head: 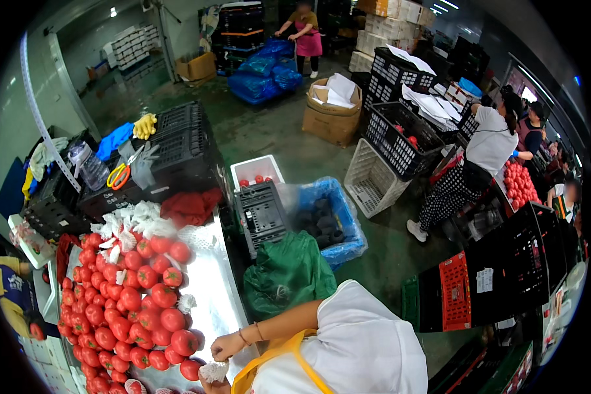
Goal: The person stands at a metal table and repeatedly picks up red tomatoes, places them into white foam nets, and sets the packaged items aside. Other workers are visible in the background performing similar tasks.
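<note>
My right hand (228,346), with bands at its wrist, reaches over the metal table (216,266), its fingers curled at the upper end of a white foam net sleeve (214,372). At the bottom edge my left hand (213,386) grips the lower side of that sleeve; the picture's rim cuts off most of this hand. Whether anything is inside the sleeve cannot be told. A large heap of red tomatoes (120,325) lies just left of both hands. One tomato (190,369) is close to the sleeve. More white foam nets (143,219) lie at the heap's far end.
Beyond the table's edge are a green plastic bag (290,276), a blue lined bin (347,236) and a black crate (261,212). Orange-handled scissors (119,176) lie on black crates. Co-workers stand at the left edge (12,295), at the back (308,34) and at right (492,133).
</note>
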`<action>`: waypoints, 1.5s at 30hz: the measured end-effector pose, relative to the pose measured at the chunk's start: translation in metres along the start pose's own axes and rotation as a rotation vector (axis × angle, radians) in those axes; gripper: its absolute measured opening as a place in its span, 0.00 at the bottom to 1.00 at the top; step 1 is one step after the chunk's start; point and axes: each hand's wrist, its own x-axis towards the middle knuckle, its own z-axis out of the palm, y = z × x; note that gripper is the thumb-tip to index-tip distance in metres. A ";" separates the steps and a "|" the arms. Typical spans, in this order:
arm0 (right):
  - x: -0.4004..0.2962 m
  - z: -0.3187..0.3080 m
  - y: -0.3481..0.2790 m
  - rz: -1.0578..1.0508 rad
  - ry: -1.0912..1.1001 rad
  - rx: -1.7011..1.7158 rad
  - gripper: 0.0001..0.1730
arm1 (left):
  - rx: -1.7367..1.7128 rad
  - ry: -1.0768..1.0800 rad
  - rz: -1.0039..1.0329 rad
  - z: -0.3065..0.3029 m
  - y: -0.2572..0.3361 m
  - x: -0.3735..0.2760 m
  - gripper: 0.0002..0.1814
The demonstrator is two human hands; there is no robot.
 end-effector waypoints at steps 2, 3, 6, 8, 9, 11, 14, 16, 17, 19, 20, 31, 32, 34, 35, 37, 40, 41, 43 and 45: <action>0.001 -0.001 -0.008 0.106 -0.003 0.314 0.11 | -0.035 0.008 -0.011 -0.005 -0.003 -0.003 0.21; -0.001 0.005 -0.020 0.136 -0.033 0.603 0.11 | -0.058 0.022 -0.018 -0.011 -0.006 -0.008 0.20; 0.006 0.011 -0.022 0.266 -0.127 0.861 0.12 | -0.149 0.049 -0.071 -0.031 -0.023 -0.026 0.20; -0.007 0.014 -0.024 0.304 -0.133 0.868 0.12 | -0.227 0.036 -0.155 -0.039 -0.042 -0.036 0.20; -0.014 0.016 -0.026 0.317 -0.204 0.840 0.12 | -0.279 0.028 -0.188 -0.043 -0.050 -0.039 0.20; -0.022 0.019 -0.016 0.489 -0.205 0.729 0.13 | -0.381 -0.022 -0.208 -0.057 -0.064 -0.038 0.20; -0.026 0.013 0.005 0.588 -0.355 0.577 0.22 | -0.697 -0.154 -0.017 -0.058 -0.055 -0.052 0.20; -0.018 0.020 0.009 0.627 -0.373 0.378 0.19 | -0.719 -0.059 0.012 -0.060 -0.054 -0.056 0.20; -0.007 0.021 0.012 0.614 -0.381 0.303 0.19 | -0.728 0.087 0.023 -0.055 -0.048 -0.056 0.19; 0.023 0.029 0.006 0.527 -0.208 0.219 0.15 | -0.712 0.204 0.071 -0.068 -0.042 -0.052 0.18; 0.044 0.031 0.012 0.454 -0.165 0.128 0.14 | -0.685 0.179 0.118 -0.082 -0.038 -0.044 0.17; 0.099 0.075 0.040 -0.352 0.478 -0.640 0.10 | 0.558 0.849 0.401 -0.114 0.007 0.070 0.16; 0.101 0.073 0.039 -0.286 0.450 -0.653 0.10 | 0.535 0.846 0.402 -0.114 0.009 0.072 0.16; 0.102 0.072 0.044 -0.335 0.447 -0.706 0.09 | 0.488 0.848 0.395 -0.113 0.010 0.070 0.15; 0.102 0.071 0.045 -0.359 0.444 -0.732 0.09 | 0.439 0.833 0.362 -0.115 0.006 0.069 0.15; 0.101 0.071 0.042 -0.351 0.435 -0.781 0.09 | 0.344 0.800 0.314 -0.115 0.004 0.067 0.14; 0.097 0.067 0.037 -0.375 0.428 -0.842 0.09 | 0.042 0.790 0.217 -0.106 0.002 0.058 0.12; 0.095 0.065 0.035 -0.388 0.427 -0.860 0.09 | 0.004 0.808 0.221 -0.104 -0.006 0.057 0.12; 0.090 0.066 0.026 -0.246 0.403 -0.780 0.11 | -0.067 0.852 0.227 -0.099 -0.022 0.049 0.12; 0.090 0.063 0.026 -0.132 0.372 -0.745 0.13 | 0.054 0.871 0.304 -0.100 -0.028 0.048 0.12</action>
